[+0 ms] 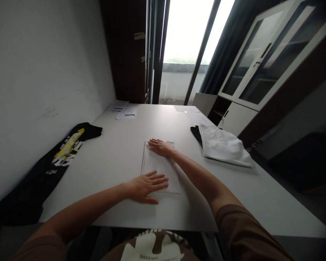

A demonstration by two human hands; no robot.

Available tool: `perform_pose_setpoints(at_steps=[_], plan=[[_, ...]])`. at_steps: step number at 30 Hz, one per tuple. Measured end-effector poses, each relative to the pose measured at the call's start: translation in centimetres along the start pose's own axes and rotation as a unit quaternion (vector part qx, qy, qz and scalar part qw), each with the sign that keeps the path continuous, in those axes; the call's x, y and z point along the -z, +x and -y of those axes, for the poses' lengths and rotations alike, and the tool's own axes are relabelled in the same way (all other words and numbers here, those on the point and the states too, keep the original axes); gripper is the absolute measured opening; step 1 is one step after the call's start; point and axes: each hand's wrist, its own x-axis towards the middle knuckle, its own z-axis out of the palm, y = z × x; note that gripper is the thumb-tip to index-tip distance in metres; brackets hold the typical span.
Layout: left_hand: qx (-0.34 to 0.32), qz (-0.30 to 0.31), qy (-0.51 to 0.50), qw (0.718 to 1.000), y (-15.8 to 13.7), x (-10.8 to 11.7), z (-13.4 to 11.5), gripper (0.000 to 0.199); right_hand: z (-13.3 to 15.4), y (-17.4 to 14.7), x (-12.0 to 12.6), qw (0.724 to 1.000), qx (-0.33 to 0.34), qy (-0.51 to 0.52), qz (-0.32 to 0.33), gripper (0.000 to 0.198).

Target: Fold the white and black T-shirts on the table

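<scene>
A folded white cloth (164, 165) is laid on a white table (111, 156), directly beneath both hands; its far end is covered by the right hand (160, 148), its nearer left part by the left hand (144, 186). Both hands are spread flat, palms down, with the fingers extended; nothing is gripped by either. The layers are seen slightly out of line at the left edge, between the two hands. By its look, the cloth would be judged light, soft and limp, unlikely to be harmed by handling (though its folds could easily be slid apart); it would best be taken by opposite folded edges, with the layers pinched together. Well to the left of the hands, a printed black garment (50, 181) is draped; to the right, a white pile (224, 145) is set; beyond the hands, papers (126, 111) are scattered.
</scene>
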Motion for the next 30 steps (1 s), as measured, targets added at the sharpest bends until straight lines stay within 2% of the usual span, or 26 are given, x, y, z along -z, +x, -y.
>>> perform_pose_setpoints(at_steps=[3, 5, 8, 14, 17, 20, 23, 25, 28, 30], plan=[[-0.002, -0.004, -0.002, 1.000, 0.1, -0.1, 0.1, 0.080, 2.5, -0.1, -0.9, 0.996, 0.080, 0.023, 0.020, 0.052], [0.001, -0.002, -0.001, 1.000, 0.1, -0.1, 0.2, 0.080, 3.1, 0.0, -1.3, 0.994, 0.099, 0.027, 0.032, 0.051], [0.005, 0.002, 0.001, 1.000, 0.2, -0.2, 0.2, 0.079, 1.2, -0.1, -1.0, 0.999, 0.031, 0.017, 0.011, 0.051], [0.011, 0.009, -0.005, 1.000, 0.2, 0.0, 0.0, 0.078, -6.4, -3.2, 0.9, 0.987, -0.156, -0.040, -0.020, 0.051], [0.014, 0.005, -0.016, 1.000, 0.1, 0.1, 0.0, 0.077, -8.6, -5.7, 1.4, 0.978, -0.199, -0.045, -0.041, 0.053], [0.012, -0.010, -0.031, 0.999, 0.2, 0.0, 0.2, 0.073, -9.2, -7.8, 1.3, 0.975, -0.212, -0.030, -0.057, 0.056], [0.018, -0.058, -0.069, 0.996, 0.4, -0.2, 0.8, 0.057, -8.4, -9.5, 0.9, 0.969, -0.233, -0.043, -0.077, 0.059], [0.047, -0.124, -0.099, 0.986, 0.5, -0.4, 1.4, 0.042, -7.2, -10.4, 0.6, 0.956, -0.271, -0.062, -0.093, 0.060], [0.136, -0.241, -0.095, 0.956, 0.5, -0.5, 2.7, 0.035, -4.7, -11.1, 0.8, 0.936, -0.331, -0.067, -0.097, 0.055], [0.208, -0.295, -0.072, 0.930, 0.3, -0.6, 3.9, 0.031, -2.8, -11.0, 1.0, 0.932, -0.344, -0.065, -0.091, 0.049]])
